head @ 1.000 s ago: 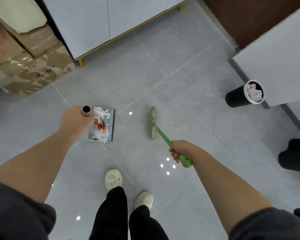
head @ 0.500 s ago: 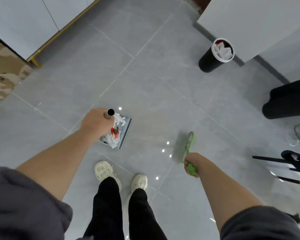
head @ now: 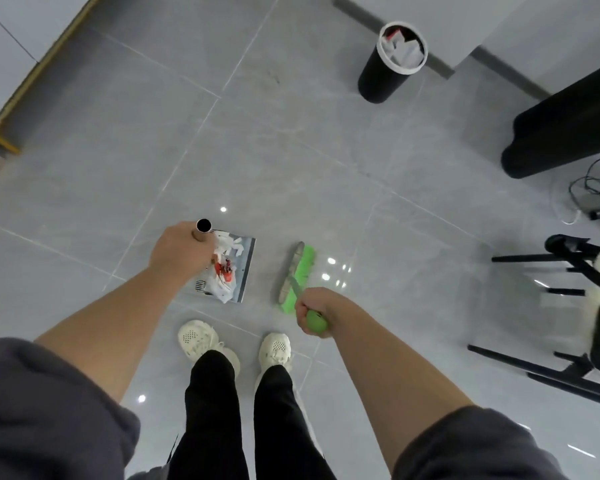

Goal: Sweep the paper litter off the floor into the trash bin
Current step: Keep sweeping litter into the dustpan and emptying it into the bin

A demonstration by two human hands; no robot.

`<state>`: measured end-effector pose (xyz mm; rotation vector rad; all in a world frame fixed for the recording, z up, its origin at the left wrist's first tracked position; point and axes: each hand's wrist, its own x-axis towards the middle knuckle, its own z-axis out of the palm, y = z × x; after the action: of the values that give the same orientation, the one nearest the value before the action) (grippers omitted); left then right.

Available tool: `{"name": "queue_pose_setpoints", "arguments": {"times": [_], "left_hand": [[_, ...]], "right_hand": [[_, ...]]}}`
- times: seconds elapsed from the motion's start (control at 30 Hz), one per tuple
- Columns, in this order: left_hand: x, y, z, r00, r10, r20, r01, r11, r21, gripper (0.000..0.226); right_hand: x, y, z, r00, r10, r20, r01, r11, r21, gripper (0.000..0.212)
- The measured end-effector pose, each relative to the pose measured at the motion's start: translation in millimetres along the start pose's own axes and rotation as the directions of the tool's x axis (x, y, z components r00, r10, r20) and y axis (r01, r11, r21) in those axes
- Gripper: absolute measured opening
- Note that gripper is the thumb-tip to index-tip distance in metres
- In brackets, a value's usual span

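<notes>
Grip state: left hand was closed round the upright tube handle of the pan. Right hand was closed round the green end of the broom.

Load: the paper litter, white scraps with a red piece, sat in the pan directly under and just right of the left grip. I saw no loose scraps on the floor around the pan. I could not tell whether the pan rested on the tiles or hung just above them.

Key relation: the bin stood well ahead and to the right of the left grip. It was on the right hand's side, so the loaded pan was the farther of the two from it. The broom head lay between the grips, just right of the pan's open lip, with its long axis running forward from the right hand. I judged a straight carry to the bin would cross over the broom.

Room: open tile ran from both grips to the bin. Chair legs and cables crowded the far right of the right grip, well off that path. The bin backed onto the wall base, so I judged approach from the near side only. It already held white paper, so tip low.

Risk, judged: light scraps could slide off the lip if the pan tilts right.
</notes>
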<state>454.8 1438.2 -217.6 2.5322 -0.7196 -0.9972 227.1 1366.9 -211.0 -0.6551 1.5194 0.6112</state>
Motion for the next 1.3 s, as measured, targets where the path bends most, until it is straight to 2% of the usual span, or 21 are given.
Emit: {"name": "queue_pose_setpoints", "arguments": {"times": [0.13, 0.23, 0.33, 0.4, 0.47, 0.53, 0.6, 0.7, 0.77, 0.9, 0.97, 1.0, 1.1, 1.17, 1.23, 1.3], "left_hand": [[-1, 2, 2, 1.000, -0.020, -0.005, 0.020, 1.000, 0.005, 0.031], [-3, 4, 2, 1.000, -0.009, 0.005, 0.009, 1.000, 0.011, 0.034], [-8, 13, 2, 1.000, -0.003, -0.006, 0.004, 1.000, 0.020, 0.036], [-13, 19, 3, 1.000, 0.018, -0.001, -0.018, 0.999, 0.049, 0.035], [-21, 25, 8, 0.999, 0.047, 0.013, -0.047, 0.997, 0.063, 0.032], [-27, 31, 13, 0.998, 0.057, 0.032, -0.059, 0.996, 0.061, 0.030], [-32, 35, 20, 0.996, 0.074, 0.042, -0.077, 0.995, 0.067, 0.028], [-39, 45, 33, 0.989, 0.111, 0.093, -0.120, 0.989, 0.089, 0.026], [-44, 53, 47, 0.983, 0.126, 0.132, -0.142, 0.983, 0.119, 0.023], [-49, 72, 74, 0.967, 0.182, 0.180, -0.214, 0.960, 0.181, 0.022], [-50, 84, 85, 0.957, 0.204, 0.205, -0.245, 0.948, 0.202, 0.022], [-50, 90, 88, 0.953, 0.215, 0.213, -0.260, 0.943, 0.209, 0.022], [-50, 106, 98, 0.936, 0.260, 0.239, -0.314, 0.921, 0.231, 0.023], [-49, 113, 105, 0.926, 0.272, 0.261, -0.337, 0.908, 0.248, 0.022], [-47, 119, 109, 0.927, 0.261, 0.269, -0.331, 0.907, 0.260, 0.021], [-44, 124, 111, 0.939, 0.227, 0.259, -0.295, 0.919, 0.262, 0.024]], "right_hand": [[-18, -24, -11, 0.977, 0.024, 0.213, -0.049, 0.992, 0.116, 0.025], [-41, -34, -44, 0.957, 0.028, 0.289, -0.064, 0.991, 0.115, 0.022], [-55, -28, -76, 0.980, 0.046, 0.193, -0.061, 0.995, 0.073, 0.029], [-61, -16, -93, 0.990, 0.076, 0.122, -0.084, 0.995, 0.061, 0.021], [-62, 5, -111, 0.990, 0.125, 0.065, -0.131, 0.988, 0.083, 0.025], [-57, 30, -126, 0.985, 0.174, -0.002, -0.172, 0.975, 0.138, 0.030], [-46, 57, -137, 0.977, 0.203, -0.061, -0.186, 0.959, 0.213, 0.026], [-23, 98, -147, 0.969, 0.213, -0.126, -0.148, 0.907, 0.394, 0.014], [-7, 121, -151, 0.958, 0.230, -0.173, -0.120, 0.865, 0.487, 0.016], [10, 149, -151, 0.935, 0.290, -0.206, -0.107, 0.782, 0.615, 0.019], [19, 157, -152, 0.923, 0.319, -0.216, -0.104, 0.747, 0.657, 0.031], [24, 159, -153, 0.918, 0.339, -0.207, -0.112, 0.721, 0.684, 0.036], [40, 167, -157, 0.918, 0.363, -0.159, -0.110, 0.619, 0.778, 0.028], [52, 171, -161, 0.920, 0.369, -0.132, -0.101, 0.550, 0.829, 0.037], [55, 168, -162, 0.929, 0.345, -0.132, -0.076, 0.528, 0.846, 0.036], [52, 159, -162, 0.951, 0.289, -0.111, -0.072, 0.555, 0.828, 0.025]]}}
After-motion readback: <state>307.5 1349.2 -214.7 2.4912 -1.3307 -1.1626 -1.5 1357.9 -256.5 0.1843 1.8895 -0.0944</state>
